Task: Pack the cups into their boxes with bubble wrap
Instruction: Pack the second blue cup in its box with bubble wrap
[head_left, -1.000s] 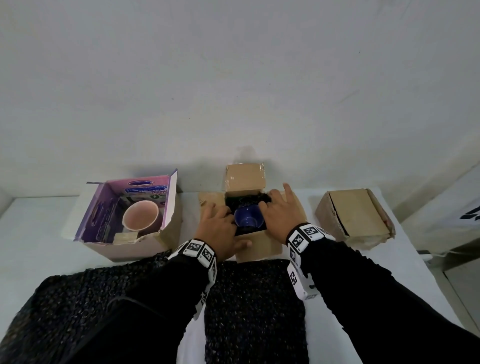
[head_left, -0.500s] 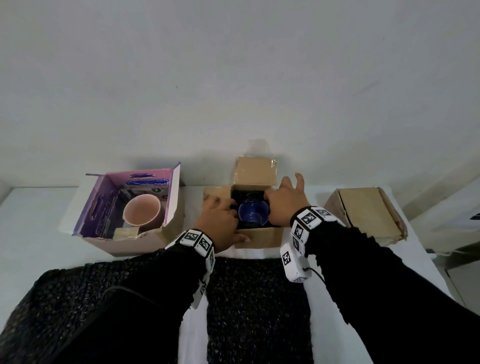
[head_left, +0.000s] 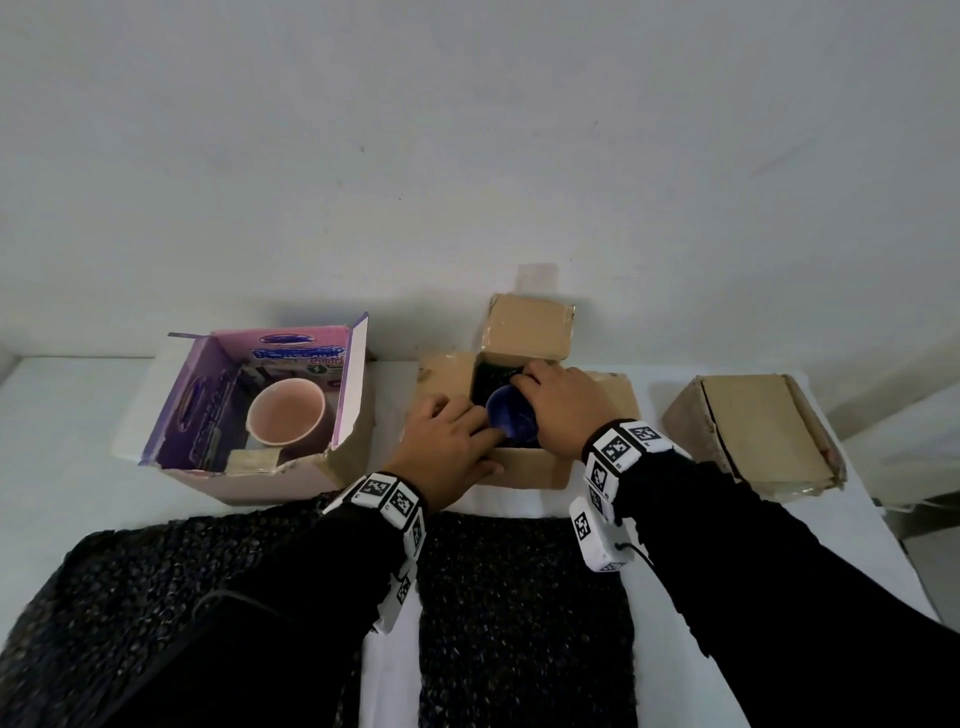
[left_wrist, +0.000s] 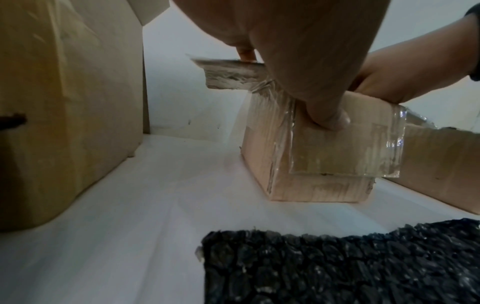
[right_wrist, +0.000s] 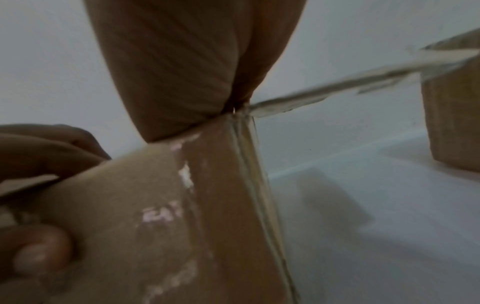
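An open brown box (head_left: 519, 467) stands mid-table with a blue cup (head_left: 511, 423) inside, bedded in black bubble wrap (head_left: 491, 376). My left hand (head_left: 467, 436) grips the box's front left corner. In the left wrist view its thumb (left_wrist: 327, 117) presses the taped front wall (left_wrist: 324, 164). My right hand (head_left: 540, 400) reaches over the right rim, its fingers curled in against the cup's far side; its thumb is hidden. The right wrist view shows only my palm (right_wrist: 182, 61) on the box corner (right_wrist: 182, 226). A pink cup (head_left: 285, 410) sits bare in the purple box (head_left: 202, 400).
A closed brown box (head_left: 758, 431) lies at the right, near the table's edge. Two black bubble wrap sheets (head_left: 519, 597) (head_left: 182, 597) lie along the front under my forearms. The wall runs close behind the boxes. White table (head_left: 62, 441) shows at the left.
My right hand's fingers lay stretched over the right flap; they have curled into the box against the blue cup. My left hand has kept its grip on the front left corner.
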